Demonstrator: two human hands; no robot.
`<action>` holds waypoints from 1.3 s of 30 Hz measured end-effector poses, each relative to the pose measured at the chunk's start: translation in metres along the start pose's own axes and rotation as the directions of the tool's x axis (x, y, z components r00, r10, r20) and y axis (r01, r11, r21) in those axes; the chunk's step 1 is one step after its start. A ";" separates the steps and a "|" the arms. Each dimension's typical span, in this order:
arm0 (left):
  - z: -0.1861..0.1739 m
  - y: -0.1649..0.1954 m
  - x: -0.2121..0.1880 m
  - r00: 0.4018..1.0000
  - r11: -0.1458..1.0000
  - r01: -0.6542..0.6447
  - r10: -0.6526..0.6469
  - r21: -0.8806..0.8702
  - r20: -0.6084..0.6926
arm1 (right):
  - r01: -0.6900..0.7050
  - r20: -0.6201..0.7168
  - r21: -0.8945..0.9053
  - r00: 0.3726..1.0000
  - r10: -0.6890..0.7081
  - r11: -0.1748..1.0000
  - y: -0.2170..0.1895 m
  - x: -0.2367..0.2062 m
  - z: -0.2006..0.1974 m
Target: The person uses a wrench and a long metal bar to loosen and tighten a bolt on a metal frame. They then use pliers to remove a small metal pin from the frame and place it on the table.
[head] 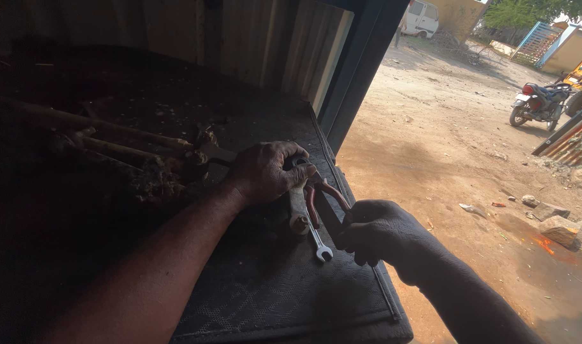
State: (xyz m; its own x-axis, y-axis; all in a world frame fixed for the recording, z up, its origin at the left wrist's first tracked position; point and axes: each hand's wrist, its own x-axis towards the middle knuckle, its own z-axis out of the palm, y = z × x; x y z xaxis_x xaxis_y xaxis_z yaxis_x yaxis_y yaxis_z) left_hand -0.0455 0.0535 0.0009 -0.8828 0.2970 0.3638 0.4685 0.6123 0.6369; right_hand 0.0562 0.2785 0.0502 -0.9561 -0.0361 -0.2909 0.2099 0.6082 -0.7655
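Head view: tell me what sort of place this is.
Probably a roadside repair shed open to a dirt yard: a grimy bench bears a spanner and red-handled pliers under the hands, and a motorcycle stands parked outside.

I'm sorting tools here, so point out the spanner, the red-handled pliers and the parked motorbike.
spanner point(319, 244): head view, on its shiny shaft just above the open end.
red-handled pliers point(334, 193): head view, on the upper red handle.
parked motorbike point(541, 102): head view, on its body, mid-frame.
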 end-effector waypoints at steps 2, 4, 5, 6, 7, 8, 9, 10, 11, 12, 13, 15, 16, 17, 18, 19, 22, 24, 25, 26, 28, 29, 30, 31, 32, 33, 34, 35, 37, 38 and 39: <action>0.000 0.000 0.000 1.000 1.000 -0.013 0.013 0.001 0.000 | 0.063 -0.023 -0.091 0.998 -0.066 0.994 -0.018 -0.006 -0.003; 0.000 0.000 0.000 1.000 1.000 -0.008 0.009 0.011 -0.010 | -0.044 -0.169 -0.380 0.985 -0.022 0.924 -0.044 -0.008 -0.003; 0.000 0.001 0.000 1.000 1.000 -0.009 0.010 0.015 -0.012 | -0.116 -0.248 -0.503 0.969 -0.014 0.856 -0.055 -0.010 -0.003; 0.000 0.001 -0.001 0.997 0.998 -0.061 0.062 0.009 -0.035 | 0.048 -0.198 -0.603 0.958 -0.208 0.796 -0.064 -0.013 -0.001; 0.000 0.001 -0.002 0.992 0.994 -0.111 0.112 0.008 -0.061 | 0.207 -0.125 -0.688 0.910 -0.395 0.695 -0.072 -0.012 0.004; 0.000 0.001 -0.002 0.983 0.987 -0.159 0.159 0.013 -0.089 | 0.352 -0.032 -0.751 0.826 -0.563 0.559 -0.076 -0.013 0.008; 0.000 0.001 -0.003 0.978 0.981 -0.191 0.188 -0.027 -0.090 | 0.324 -0.002 -0.794 0.845 -0.535 0.515 -0.076 -0.015 0.012; 0.000 0.001 -0.003 0.971 0.972 -0.225 0.218 -0.068 -0.094 | 0.295 0.024 -0.834 0.863 -0.504 0.466 -0.073 -0.016 0.016; 0.000 0.001 -0.003 0.964 0.960 -0.258 0.247 -0.112 -0.101 | 0.267 0.047 -0.871 0.881 -0.470 0.412 -0.066 -0.018 0.020; 0.000 0.000 -0.003 0.963 0.962 -0.262 0.255 -0.082 -0.090 | 0.146 -0.072 -0.835 0.927 -0.369 0.530 -0.057 -0.018 0.020; 0.000 0.000 -0.003 0.965 0.965 -0.256 0.252 -0.050 -0.076 | 0.024 -0.174 -0.777 0.952 -0.250 0.629 -0.047 -0.019 0.017; -0.001 0.000 -0.004 0.982 0.982 -0.188 0.187 -0.025 -0.034 | -0.062 -0.228 -0.647 0.967 -0.115 0.760 -0.022 -0.019 0.014; -0.001 0.001 -0.004 0.991 0.990 -0.137 0.137 -0.041 -0.006 | -0.038 -0.206 -0.591 0.973 -0.106 0.806 -0.008 -0.021 0.010; -0.001 0.003 -0.004 0.995 0.994 -0.094 0.095 -0.058 0.021 | -0.020 -0.194 -0.533 0.976 -0.099 0.846 0.005 -0.021 0.006; -0.002 0.004 -0.004 0.993 0.992 -0.114 0.115 -0.055 0.012 | 0.050 -0.126 -0.374 0.987 -0.104 0.926 0.018 -0.020 0.004; -0.003 0.006 -0.005 0.991 0.990 -0.131 0.132 -0.059 0.006 | 0.103 -0.062 -0.200 0.991 -0.118 0.974 0.030 -0.021 0.003; -0.004 0.012 -0.009 0.991 0.990 -0.136 0.136 -0.049 0.004 | 0.026 -0.005 0.001 1.000 -0.026 1.000 0.055 -0.017 -0.002; -0.004 0.015 -0.010 0.992 0.991 -0.126 0.127 -0.046 0.012 | -0.101 -0.039 0.089 0.994 0.105 0.991 0.067 -0.020 -0.009; -0.005 0.015 -0.010 0.994 0.993 -0.111 0.112 -0.046 0.017 | -0.165 -0.057 0.169 0.983 0.177 0.972 0.072 -0.023 -0.013; -0.005 0.015 -0.010 0.996 0.995 -0.089 0.090 -0.042 0.023 | -0.226 -0.061 0.248 0.967 0.248 0.942 0.076 -0.026 -0.014; -0.006 0.013 -0.010 0.996 0.994 -0.083 0.085 -0.074 0.023 | -0.013 0.092 0.560 0.995 -0.046 0.828 0.082 -0.034 -0.014; -0.005 0.012 -0.010 0.996 0.992 -0.081 0.084 -0.093 0.029 | 0.057 0.122 0.704 0.972 -0.200 0.708 0.082 -0.036 -0.011; -0.004 0.011 -0.010 0.996 0.994 -0.070 0.074 -0.085 0.040 | 0.131 0.067 0.672 0.969 -0.237 0.728 0.080 -0.036 -0.008; -0.003 0.010 -0.010 0.996 0.995 -0.062 0.067 -0.079 0.054 | 0.204 0.011 0.636 0.962 -0.273 0.744 0.077 -0.035 -0.004; -0.003 0.009 -0.009 0.996 0.996 -0.056 0.061 -0.071 0.064 | 0.278 -0.044 0.592 0.949 -0.314 0.757 0.071 -0.031 0.001; -0.002 0.008 -0.009 0.996 0.996 -0.063 0.067 -0.063 0.067 | 0.270 -0.089 0.577 0.959 -0.269 0.771 0.062 -0.024 0.005; -0.002 0.007 -0.009 0.995 0.996 -0.067 0.071 -0.055 0.067 | 0.260 -0.131 0.561 0.965 -0.226 0.786 0.052 -0.016 0.011; -0.002 0.007 -0.009 0.995 0.996 -0.073 0.076 -0.048 0.063 | 0.250 -0.173 0.542 0.967 -0.185 0.802 0.041 -0.008 0.016; -0.003 0.006 -0.010 0.991 0.989 -0.125 0.129 -0.078 0.042 | 0.244 -0.158 0.534 0.969 -0.188 0.810 0.023 0.004 0.026; -0.004 0.006 -0.010 0.988 0.985 -0.149 0.152 -0.093 0.030 | 0.239 -0.147 0.529 0.971 -0.189 0.814 0.016 0.009 0.028; -0.004 0.005 -0.010 0.987 0.985 -0.152 0.155 -0.078 0.031 | 0.256 -0.114 0.512 0.966 -0.231 0.820 0.010 0.012 0.030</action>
State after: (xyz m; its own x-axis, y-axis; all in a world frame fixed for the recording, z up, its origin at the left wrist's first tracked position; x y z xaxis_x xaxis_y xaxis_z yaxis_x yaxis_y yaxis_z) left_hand -0.0338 0.0504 0.0035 -0.8004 0.4111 0.4364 0.5983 0.5008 0.6255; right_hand 0.0527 0.2610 0.0217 -0.9956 -0.0851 -0.0389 0.0318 0.0830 -0.9960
